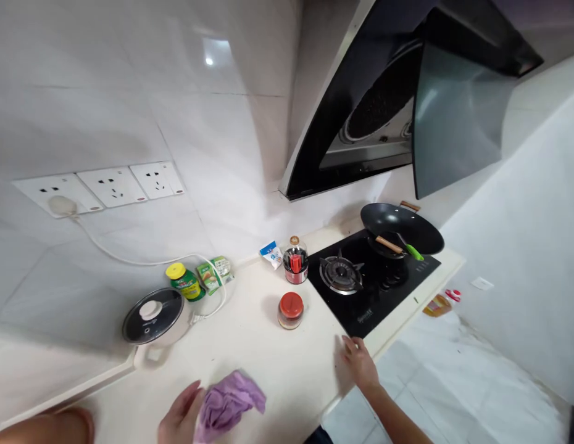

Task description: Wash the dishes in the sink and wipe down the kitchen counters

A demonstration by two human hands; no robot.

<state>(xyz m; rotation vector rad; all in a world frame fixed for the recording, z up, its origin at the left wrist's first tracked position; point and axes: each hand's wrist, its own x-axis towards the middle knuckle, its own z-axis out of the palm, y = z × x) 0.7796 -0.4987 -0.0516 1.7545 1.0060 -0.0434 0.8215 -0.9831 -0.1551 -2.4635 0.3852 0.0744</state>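
Note:
My left hand is at the bottom of the view, fingers curled at the left edge of a crumpled purple cloth. It appears to grip the cloth there, though the lower part of the contact is cut off. Near the front corner of the black gas cooktop, my right hand rests by the counter edge, fingers loosely apart and holding nothing. A small glass jar with a red lid stands on the white counter between the hands.
At left are a lidded pot, a green jar with yellow lid, a green packet and a power cord. Behind stand a bottle and a small bag. A wok sits on the cooktop beneath the range hood.

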